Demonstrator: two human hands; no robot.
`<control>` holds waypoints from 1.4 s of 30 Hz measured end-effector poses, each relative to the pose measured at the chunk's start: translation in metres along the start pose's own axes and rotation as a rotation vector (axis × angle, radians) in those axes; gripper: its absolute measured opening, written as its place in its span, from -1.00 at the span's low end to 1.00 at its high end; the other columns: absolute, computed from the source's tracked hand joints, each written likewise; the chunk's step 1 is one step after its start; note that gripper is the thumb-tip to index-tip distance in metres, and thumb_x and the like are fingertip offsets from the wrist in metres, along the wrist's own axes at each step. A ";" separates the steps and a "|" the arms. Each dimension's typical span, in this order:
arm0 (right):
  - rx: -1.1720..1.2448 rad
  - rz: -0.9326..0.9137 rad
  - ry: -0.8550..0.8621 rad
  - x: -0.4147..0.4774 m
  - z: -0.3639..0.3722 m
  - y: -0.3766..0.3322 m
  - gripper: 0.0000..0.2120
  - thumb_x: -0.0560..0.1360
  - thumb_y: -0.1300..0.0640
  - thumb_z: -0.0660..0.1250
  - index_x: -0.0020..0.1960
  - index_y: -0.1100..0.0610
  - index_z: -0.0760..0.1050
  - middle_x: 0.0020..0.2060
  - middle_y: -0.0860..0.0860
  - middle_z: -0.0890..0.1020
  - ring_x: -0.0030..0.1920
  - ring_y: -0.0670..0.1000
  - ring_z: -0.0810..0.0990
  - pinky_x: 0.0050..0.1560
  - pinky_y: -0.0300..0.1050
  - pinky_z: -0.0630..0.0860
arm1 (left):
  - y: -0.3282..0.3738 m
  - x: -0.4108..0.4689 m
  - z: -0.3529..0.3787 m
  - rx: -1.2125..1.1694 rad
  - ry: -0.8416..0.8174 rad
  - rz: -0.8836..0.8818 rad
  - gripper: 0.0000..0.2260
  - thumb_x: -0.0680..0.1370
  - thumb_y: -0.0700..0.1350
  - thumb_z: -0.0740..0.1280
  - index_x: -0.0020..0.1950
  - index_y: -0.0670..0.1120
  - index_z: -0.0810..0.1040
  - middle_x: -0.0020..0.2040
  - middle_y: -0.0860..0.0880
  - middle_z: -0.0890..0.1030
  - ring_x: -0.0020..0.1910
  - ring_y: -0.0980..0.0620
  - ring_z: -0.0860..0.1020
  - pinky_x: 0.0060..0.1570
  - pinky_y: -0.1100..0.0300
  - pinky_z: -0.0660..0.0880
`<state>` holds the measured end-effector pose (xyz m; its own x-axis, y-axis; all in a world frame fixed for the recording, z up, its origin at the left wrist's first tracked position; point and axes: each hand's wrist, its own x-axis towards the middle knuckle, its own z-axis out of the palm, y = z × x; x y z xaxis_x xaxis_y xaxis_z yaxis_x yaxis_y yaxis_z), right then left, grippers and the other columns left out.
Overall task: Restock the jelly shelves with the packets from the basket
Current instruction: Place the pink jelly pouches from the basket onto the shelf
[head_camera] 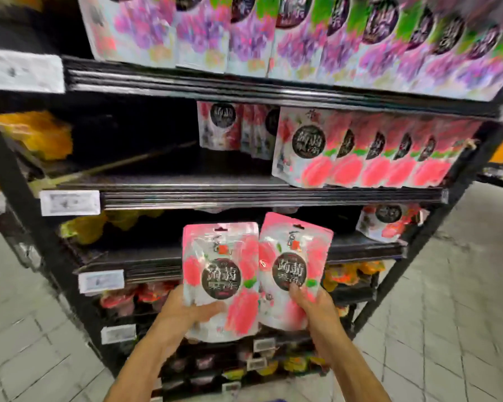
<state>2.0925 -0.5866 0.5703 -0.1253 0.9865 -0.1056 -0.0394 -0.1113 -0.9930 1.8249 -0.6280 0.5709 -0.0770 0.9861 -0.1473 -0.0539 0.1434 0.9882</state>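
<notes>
I hold two pink peach jelly packets upright in front of the black shelf rack. My left hand grips the lower left corner of the left packet. My right hand grips the bottom of the right packet, thumb on its front. Both packets overlap slightly at the middle. A row of matching peach packets stands on the right half of the middle shelf. The left half of that shelf is dark and bare. The basket is not in view.
Purple grape packets fill the top shelf. A single peach packet leans at the right of the shelf below. Yellow packets lie at its left. Lower shelves hold darker and orange packets. Grey tiled floor lies on both sides.
</notes>
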 end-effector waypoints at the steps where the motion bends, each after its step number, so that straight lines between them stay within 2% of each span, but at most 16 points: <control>1: -0.010 -0.033 -0.002 0.002 -0.001 -0.011 -0.59 0.31 -0.17 0.55 0.07 0.01 0.64 -0.06 0.12 0.72 -0.06 0.12 0.70 -0.11 -0.01 0.64 | 0.012 0.001 0.002 0.012 -0.002 0.034 -0.43 0.01 0.23 0.66 -0.03 0.17 0.67 -0.12 0.04 0.73 -0.18 0.08 0.69 -0.30 0.24 0.58; 2: -0.019 -0.067 -0.006 0.004 -0.002 -0.020 -0.60 0.29 -0.12 0.56 0.07 0.01 0.64 -0.05 0.11 0.72 -0.05 0.12 0.70 -0.08 0.03 0.64 | 0.021 0.003 0.004 0.019 0.000 0.064 -0.43 0.03 0.21 0.67 0.00 0.14 0.68 -0.08 0.02 0.73 -0.12 0.05 0.70 -0.26 0.25 0.59; 5: -0.044 -0.142 -0.012 0.009 -0.007 -0.045 -0.55 0.22 0.02 0.59 0.08 0.04 0.62 -0.06 0.05 0.73 -0.06 0.05 0.71 -0.15 -0.12 0.61 | 0.049 0.006 0.011 0.066 0.054 0.146 -0.48 0.07 0.11 0.65 -0.01 0.03 0.69 -0.09 -0.05 0.73 -0.10 -0.04 0.70 -0.21 0.14 0.63; 7: -0.024 -0.168 -0.014 0.013 -0.010 -0.058 -0.51 0.22 0.05 0.61 0.11 0.04 0.60 0.00 0.07 0.72 0.01 0.08 0.71 -0.10 -0.11 0.63 | 0.061 0.009 0.013 0.077 0.089 0.188 -0.52 0.12 0.02 0.67 -0.02 -0.06 0.69 -0.11 -0.11 0.73 -0.10 -0.11 0.69 -0.17 0.06 0.62; 9: 0.006 -0.198 -0.021 0.016 -0.013 -0.072 -0.52 0.25 0.07 0.64 0.13 0.02 0.59 0.03 0.07 0.72 0.03 0.09 0.70 -0.07 -0.05 0.65 | 0.073 0.009 0.016 0.078 0.097 0.226 -0.51 0.14 -0.05 0.69 0.02 -0.05 0.67 -0.10 -0.08 0.73 -0.11 -0.07 0.69 -0.22 0.11 0.64; 12: 0.035 -0.231 -0.035 0.022 -0.015 -0.091 -0.50 0.26 0.06 0.59 0.16 0.04 0.56 0.06 0.06 0.71 0.07 0.09 0.69 -0.02 0.01 0.66 | 0.088 0.011 0.019 0.060 0.072 0.267 -0.55 0.20 -0.03 0.62 0.06 -0.02 0.64 -0.07 -0.04 0.73 -0.11 0.00 0.70 -0.25 0.23 0.59; 16: 0.031 -0.301 -0.021 0.028 -0.013 -0.107 -0.48 0.26 0.00 0.59 0.19 0.02 0.55 0.08 0.04 0.70 0.10 0.08 0.68 0.12 0.15 0.60 | 0.098 0.013 0.020 0.027 0.056 0.315 -0.58 0.24 -0.04 0.65 0.05 0.06 0.65 -0.02 -0.03 0.72 -0.05 -0.01 0.70 -0.23 0.21 0.62; 20: 0.009 -0.381 0.025 0.036 -0.011 -0.116 -0.45 0.28 -0.04 0.59 0.23 -0.09 0.51 0.09 -0.02 0.69 0.11 0.02 0.67 0.15 0.13 0.59 | 0.103 0.018 0.020 0.029 0.055 0.350 -0.55 0.20 0.04 0.64 0.04 0.12 0.65 0.01 -0.03 0.72 -0.02 -0.02 0.70 -0.17 0.17 0.63; 23: 0.015 -0.399 0.063 0.045 -0.006 -0.122 -0.39 0.23 -0.10 0.59 0.23 -0.10 0.51 0.09 -0.05 0.69 0.12 0.01 0.66 0.20 0.16 0.57 | 0.108 0.024 0.018 0.028 0.075 0.359 -0.54 0.16 0.05 0.64 0.02 0.15 0.66 0.00 -0.01 0.72 -0.04 0.00 0.70 -0.19 0.21 0.62; 28: 0.023 -0.415 0.083 0.067 0.006 -0.137 -0.50 0.29 -0.01 0.60 0.18 -0.13 0.53 0.09 -0.08 0.68 0.17 0.02 0.62 0.22 0.18 0.55 | 0.116 0.033 0.015 0.033 0.091 0.374 -0.53 0.13 0.08 0.65 0.00 0.12 0.67 -0.04 -0.02 0.73 -0.09 0.04 0.70 -0.26 0.28 0.58; 32: 0.015 -0.441 0.083 0.084 0.019 -0.150 -0.55 0.34 0.01 0.58 0.16 -0.12 0.52 0.11 -0.09 0.65 0.19 0.00 0.59 0.24 0.17 0.54 | 0.117 0.040 0.011 0.004 0.102 0.375 -0.55 0.17 -0.02 0.68 0.01 0.02 0.68 -0.04 -0.08 0.73 -0.05 -0.06 0.70 -0.17 0.14 0.63; 34: 0.015 -0.460 0.088 0.093 0.027 -0.157 -0.54 0.35 0.02 0.57 0.19 -0.09 0.50 0.13 -0.08 0.63 0.21 0.01 0.57 0.25 0.18 0.53 | 0.118 0.043 0.010 0.001 0.120 0.378 -0.55 0.16 -0.02 0.68 0.00 0.00 0.68 -0.05 -0.09 0.72 -0.05 -0.09 0.69 -0.08 0.00 0.64; 36: 0.016 -0.470 0.094 0.102 0.034 -0.164 -0.48 0.36 0.02 0.56 0.26 -0.05 0.47 0.20 -0.05 0.59 0.27 0.04 0.53 0.27 0.19 0.50 | 0.119 0.045 0.009 -0.005 0.138 0.382 -0.51 0.13 0.02 0.65 0.01 -0.02 0.67 -0.05 -0.10 0.72 -0.06 -0.10 0.69 -0.04 -0.05 0.63; 38: -0.010 -0.477 0.123 0.111 0.040 -0.170 -0.37 0.37 0.01 0.55 0.36 0.01 0.39 0.29 -0.03 0.51 0.34 0.03 0.45 0.30 0.13 0.48 | 0.120 0.046 0.008 -0.004 0.141 0.386 -0.51 0.14 -0.01 0.66 0.02 -0.04 0.66 -0.05 -0.10 0.72 -0.07 -0.09 0.69 -0.09 -0.02 0.64; 40: -0.023 -0.498 0.151 0.119 0.044 -0.174 -0.32 0.39 0.02 0.54 0.41 0.08 0.34 0.34 0.00 0.46 0.37 0.05 0.40 0.28 0.03 0.46 | 0.121 0.047 0.008 0.003 0.148 0.397 -0.53 0.16 -0.06 0.68 0.02 -0.04 0.66 -0.06 -0.09 0.73 -0.11 -0.04 0.70 -0.22 0.15 0.62; 42: -0.033 -0.509 0.168 0.124 0.051 -0.176 -0.28 0.41 0.03 0.53 0.46 0.09 0.28 0.40 0.01 0.40 0.41 0.04 0.35 0.36 0.03 0.38 | 0.121 0.046 0.009 0.003 0.158 0.404 -0.53 0.16 -0.04 0.64 0.02 -0.04 0.65 -0.07 -0.07 0.73 -0.13 -0.01 0.70 -0.28 0.26 0.58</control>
<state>2.0338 -0.4504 0.7349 0.0618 0.9207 0.3854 -0.0224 0.3873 -0.9217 1.8239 -0.5641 0.6839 -0.2424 0.9381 0.2476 0.0152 -0.2515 0.9677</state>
